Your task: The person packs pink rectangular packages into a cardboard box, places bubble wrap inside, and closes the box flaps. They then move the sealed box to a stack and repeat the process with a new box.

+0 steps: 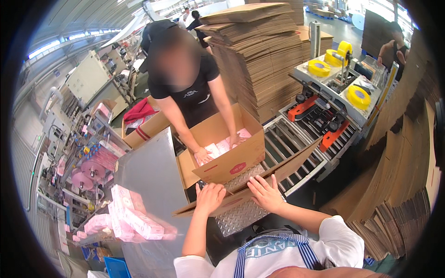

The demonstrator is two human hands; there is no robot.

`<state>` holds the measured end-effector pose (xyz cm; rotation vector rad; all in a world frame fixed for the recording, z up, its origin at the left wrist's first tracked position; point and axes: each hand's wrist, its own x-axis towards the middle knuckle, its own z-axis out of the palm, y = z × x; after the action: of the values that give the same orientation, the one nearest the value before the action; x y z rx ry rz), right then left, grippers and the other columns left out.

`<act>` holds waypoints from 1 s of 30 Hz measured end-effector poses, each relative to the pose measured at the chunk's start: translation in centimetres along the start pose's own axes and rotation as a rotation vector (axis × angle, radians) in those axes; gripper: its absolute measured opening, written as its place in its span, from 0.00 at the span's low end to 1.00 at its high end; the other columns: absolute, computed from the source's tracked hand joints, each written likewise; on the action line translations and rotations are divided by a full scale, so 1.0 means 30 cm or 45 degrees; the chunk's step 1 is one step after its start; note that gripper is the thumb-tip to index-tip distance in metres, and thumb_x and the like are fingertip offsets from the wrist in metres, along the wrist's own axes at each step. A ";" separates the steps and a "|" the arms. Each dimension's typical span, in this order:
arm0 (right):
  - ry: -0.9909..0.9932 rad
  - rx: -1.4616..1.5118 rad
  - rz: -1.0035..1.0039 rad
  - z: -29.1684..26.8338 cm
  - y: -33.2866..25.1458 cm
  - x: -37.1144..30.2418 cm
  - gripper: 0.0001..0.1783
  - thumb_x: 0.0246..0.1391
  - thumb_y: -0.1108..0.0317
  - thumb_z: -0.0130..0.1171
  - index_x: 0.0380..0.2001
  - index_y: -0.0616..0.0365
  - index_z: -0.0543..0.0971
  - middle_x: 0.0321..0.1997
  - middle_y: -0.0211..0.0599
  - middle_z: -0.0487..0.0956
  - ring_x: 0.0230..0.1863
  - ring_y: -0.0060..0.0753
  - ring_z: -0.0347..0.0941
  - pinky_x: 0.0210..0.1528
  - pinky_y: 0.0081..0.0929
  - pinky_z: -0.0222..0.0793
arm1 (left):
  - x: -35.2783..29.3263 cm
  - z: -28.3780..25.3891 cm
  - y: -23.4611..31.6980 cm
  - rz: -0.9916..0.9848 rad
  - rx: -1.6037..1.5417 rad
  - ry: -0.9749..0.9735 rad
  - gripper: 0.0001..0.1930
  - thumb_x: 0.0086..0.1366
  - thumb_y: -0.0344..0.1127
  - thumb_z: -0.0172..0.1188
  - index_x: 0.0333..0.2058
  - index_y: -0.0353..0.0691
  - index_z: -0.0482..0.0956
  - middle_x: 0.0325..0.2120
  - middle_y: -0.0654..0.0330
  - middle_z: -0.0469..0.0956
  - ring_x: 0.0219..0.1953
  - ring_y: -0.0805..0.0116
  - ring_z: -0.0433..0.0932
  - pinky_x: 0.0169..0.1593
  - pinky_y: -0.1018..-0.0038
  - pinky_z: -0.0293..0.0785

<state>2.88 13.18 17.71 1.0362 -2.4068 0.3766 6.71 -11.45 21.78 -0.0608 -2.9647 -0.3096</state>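
Observation:
A flattened cardboard carton (296, 162) stands on edge across my front, slanting up to the right. My left hand (211, 198) is closed over its upper edge, fingers curled. To the right, my right hand (267, 194) grips the same edge with fingers spread across the board; the thumb's hold is partly hidden. Just beyond stands an open cardboard box (229, 167) with pink-and-white packs (222, 146) inside. A co-worker opposite has both hands (204, 155) in that box, pressing on the packs. A small black object (201, 184) shows by my left fingertips, too small to make out.
Pink packs (134, 217) lie piled on the grey metal table (148, 162) at left. A roller conveyor (282, 139) leads right to a taping machine with yellow tape rolls (358, 96). Flat cardboard stacks stand behind (259, 55) and at right (394, 204). A diamond-plate surface (241, 217) lies below my hands.

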 end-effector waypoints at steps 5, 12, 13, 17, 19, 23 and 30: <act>0.034 0.298 -0.103 0.015 0.076 0.022 0.08 0.41 0.62 0.65 0.27 0.44 0.77 0.25 0.20 0.70 0.33 0.26 0.67 0.58 0.48 0.50 | 0.136 -0.009 -0.077 -0.204 0.156 -0.297 0.14 0.66 0.44 0.45 0.39 0.42 0.73 0.28 0.52 0.79 0.35 0.52 0.79 0.38 0.54 0.73; -0.797 0.486 0.082 -0.327 0.413 -0.027 0.06 0.43 0.58 0.64 0.27 0.43 0.81 0.29 0.22 0.79 0.38 0.30 0.75 0.46 0.31 0.65 | 0.019 -0.002 -0.306 -0.658 0.083 -0.212 0.18 0.65 0.48 0.46 0.33 0.38 0.75 0.27 0.52 0.80 0.33 0.49 0.78 0.35 0.54 0.71; -0.949 0.596 0.202 -0.372 0.508 -0.056 0.10 0.44 0.54 0.65 0.27 0.45 0.83 0.28 0.24 0.81 0.36 0.32 0.77 0.39 0.29 0.70 | 0.018 0.008 -0.299 -0.767 -0.005 -0.125 0.18 0.64 0.48 0.46 0.32 0.37 0.75 0.28 0.52 0.80 0.33 0.49 0.78 0.35 0.54 0.71; -0.542 0.274 0.942 -0.396 0.696 0.044 0.20 0.52 0.50 0.56 0.29 0.57 0.81 0.28 0.44 0.80 0.33 0.43 0.78 0.36 0.37 0.72 | -0.010 0.157 -0.195 -0.891 -0.643 0.999 0.04 0.57 0.30 0.56 0.25 0.40 0.73 0.19 0.56 0.72 0.21 0.57 0.72 0.27 0.64 0.67; -0.783 0.369 0.849 -0.241 0.761 0.032 0.20 0.55 0.51 0.53 0.31 0.57 0.80 0.29 0.45 0.80 0.36 0.48 0.77 0.40 0.41 0.71 | 0.067 0.259 -0.112 -0.691 -0.662 0.997 0.06 0.53 0.22 0.56 0.24 0.43 0.73 0.17 0.59 0.68 0.20 0.63 0.70 0.26 0.69 0.67; -1.136 0.575 0.294 -0.032 0.604 0.028 0.26 0.55 0.44 0.51 0.35 0.59 0.79 0.38 0.49 0.79 0.45 0.53 0.74 0.49 0.41 0.67 | 0.137 0.452 0.081 -0.320 -0.240 0.425 0.04 0.53 0.30 0.56 0.29 0.46 0.77 0.26 0.58 0.73 0.32 0.59 0.75 0.36 0.65 0.71; -1.728 0.329 -0.705 -0.164 0.446 -0.019 0.48 0.49 0.32 0.50 0.60 0.62 0.63 0.60 0.60 0.64 0.62 0.53 0.59 0.62 0.38 0.57 | 0.062 0.538 -0.204 -0.085 -0.749 -0.486 0.19 0.63 0.46 0.53 0.45 0.40 0.78 0.47 0.55 0.76 0.53 0.57 0.71 0.57 0.67 0.65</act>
<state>-5.03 24.64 20.77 2.5942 -2.8990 -0.3843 2.03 -14.02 5.27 -0.0996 -3.1198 -1.2993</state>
